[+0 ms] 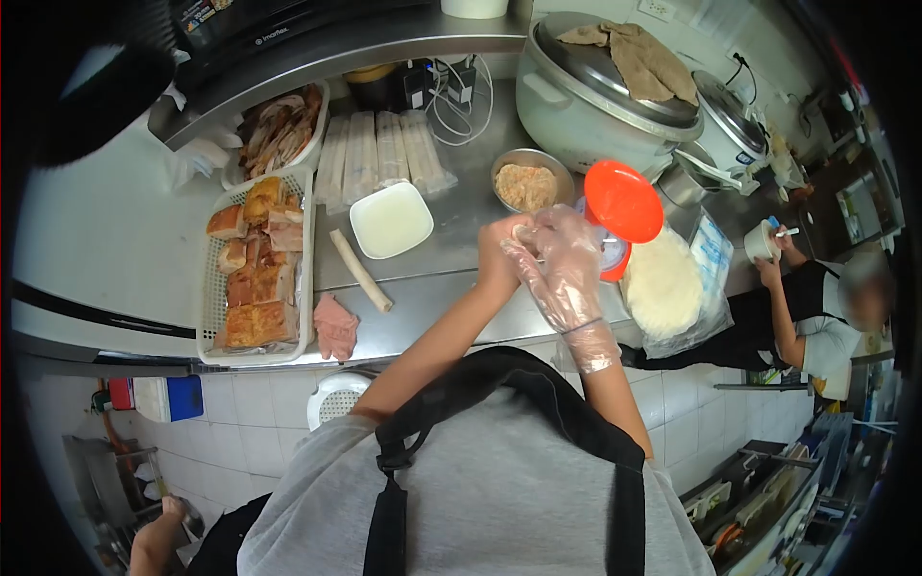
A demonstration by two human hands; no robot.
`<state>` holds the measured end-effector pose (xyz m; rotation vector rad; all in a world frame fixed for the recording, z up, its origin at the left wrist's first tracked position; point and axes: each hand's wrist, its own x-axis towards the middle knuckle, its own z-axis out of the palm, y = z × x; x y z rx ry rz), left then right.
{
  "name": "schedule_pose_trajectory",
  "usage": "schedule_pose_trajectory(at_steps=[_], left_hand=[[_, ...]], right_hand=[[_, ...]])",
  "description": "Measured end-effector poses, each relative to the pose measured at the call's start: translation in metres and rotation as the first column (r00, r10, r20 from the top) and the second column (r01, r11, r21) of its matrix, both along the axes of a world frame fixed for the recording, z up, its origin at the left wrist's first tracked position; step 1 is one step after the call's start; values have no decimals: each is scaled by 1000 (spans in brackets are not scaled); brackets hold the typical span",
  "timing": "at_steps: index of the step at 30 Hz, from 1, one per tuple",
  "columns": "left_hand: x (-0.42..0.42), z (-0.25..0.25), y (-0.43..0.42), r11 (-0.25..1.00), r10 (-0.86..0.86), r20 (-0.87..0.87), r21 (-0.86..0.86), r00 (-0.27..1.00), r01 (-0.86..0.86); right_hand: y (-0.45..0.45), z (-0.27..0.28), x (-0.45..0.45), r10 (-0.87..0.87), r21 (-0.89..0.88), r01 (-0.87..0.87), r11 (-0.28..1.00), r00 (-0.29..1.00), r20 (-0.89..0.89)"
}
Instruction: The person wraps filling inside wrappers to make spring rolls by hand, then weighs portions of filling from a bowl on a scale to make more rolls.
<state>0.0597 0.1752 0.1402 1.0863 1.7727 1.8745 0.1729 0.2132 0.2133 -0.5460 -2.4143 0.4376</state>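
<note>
My bare left hand (501,252) and my right hand (565,259), in a clear plastic glove, meet above the steel counter's front part. The fingers of both are closed together; a small pale bit shows between them, but I cannot make out what it is. Just beyond them sits a metal bowl (562,161) of pinkish-tan minced filling (525,185). Close to my right hand are a red plastic lid (624,202) and a stack of thin white round wrappers (663,286) on plastic. To the left lie a pale rolled stick (360,271) and a square white dish (423,202) of whitish liquid.
At left, a basket (204,307) holds browned roast meat chunks, with a pink cloth (335,326) beside it. Bagged pale rolls (379,158) lie behind. A large cooker (567,101) stands at the back. A co-worker (816,307) holds a white tub at right.
</note>
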Motion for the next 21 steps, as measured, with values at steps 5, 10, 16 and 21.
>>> schedule_pose_trajectory(at_steps=[5, 10, 16, 21], left_hand=[[10, 20, 16, 980, -119, 130, 174, 984, 95], [11, 13, 19, 972, -226, 111, 94, 968, 216], [23, 25, 31, 937, -339, 160, 147, 927, 317], [19, 62, 26, 885, -459, 310, 79, 833, 458]], right_hand=[[17, 11, 18, 10, -52, -24, 998, 968, -253], [28, 10, 30, 111, 70, -103, 992, 986, -124], [52, 14, 37, 178, -14, -184, 983, 964, -198], [62, 15, 32, 241, -32, -261, 965, 928, -283]])
